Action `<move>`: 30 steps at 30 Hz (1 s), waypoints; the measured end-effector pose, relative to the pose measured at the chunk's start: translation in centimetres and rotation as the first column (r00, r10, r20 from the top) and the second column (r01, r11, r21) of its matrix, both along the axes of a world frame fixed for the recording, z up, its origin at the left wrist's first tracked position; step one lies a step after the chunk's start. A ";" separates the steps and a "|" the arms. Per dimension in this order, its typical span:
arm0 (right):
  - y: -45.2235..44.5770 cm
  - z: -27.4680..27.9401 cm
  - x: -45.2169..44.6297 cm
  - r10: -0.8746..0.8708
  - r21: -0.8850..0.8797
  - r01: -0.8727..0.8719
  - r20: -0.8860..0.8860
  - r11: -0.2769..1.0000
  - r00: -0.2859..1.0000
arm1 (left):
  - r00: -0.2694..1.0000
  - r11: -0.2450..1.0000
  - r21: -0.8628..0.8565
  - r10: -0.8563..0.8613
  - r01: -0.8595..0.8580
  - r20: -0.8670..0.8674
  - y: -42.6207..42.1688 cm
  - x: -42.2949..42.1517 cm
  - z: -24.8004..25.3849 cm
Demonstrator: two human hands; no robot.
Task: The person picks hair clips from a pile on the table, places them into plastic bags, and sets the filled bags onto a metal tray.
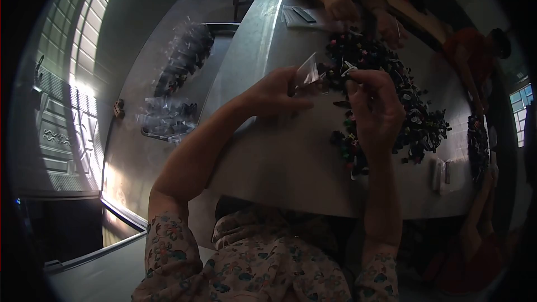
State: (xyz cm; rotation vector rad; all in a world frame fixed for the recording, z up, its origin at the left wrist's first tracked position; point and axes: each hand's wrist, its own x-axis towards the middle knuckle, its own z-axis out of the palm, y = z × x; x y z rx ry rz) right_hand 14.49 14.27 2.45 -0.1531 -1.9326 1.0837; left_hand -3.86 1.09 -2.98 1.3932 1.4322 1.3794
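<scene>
My left hand (275, 90) is closed on a small clear plastic bag (306, 72), held up over the metal table (285, 156). Just right of the bag, my right hand (379, 109) pinches a small pale item (348, 69) between thumb and fingertips; its exact kind is too small to make out. Beyond and around my right hand spreads a heap of small dark pieces (417, 117), with specks of pink, green and white among them. Part of that heap is hidden by my right hand and forearm.
Across the table a person's hands (341, 8) work at the heap's far side, near a stack of clear bags (296, 17). Filled bags lie in a tray (168, 134) at left. A small packet (441, 176) rests at right, where other people sit along the edge.
</scene>
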 end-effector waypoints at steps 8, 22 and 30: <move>-1.6 -0.6 -0.3 -0.133 0.456 0.099 0.043 0.885 0.990 | 0.997 1.000 0.024 0.005 -0.003 -0.072 0.1 1.9 -0.2; -1.6 0.0 0.4 -0.127 0.264 0.098 0.094 0.960 0.987 | 1.000 1.000 0.010 -0.019 0.019 0.015 0.2 2.1 -0.1; 0.5 -2.2 -0.4 0.201 -0.125 -0.165 0.368 0.978 0.908 | 0.953 0.975 -0.039 -0.202 0.217 0.227 0.1 1.8 0.0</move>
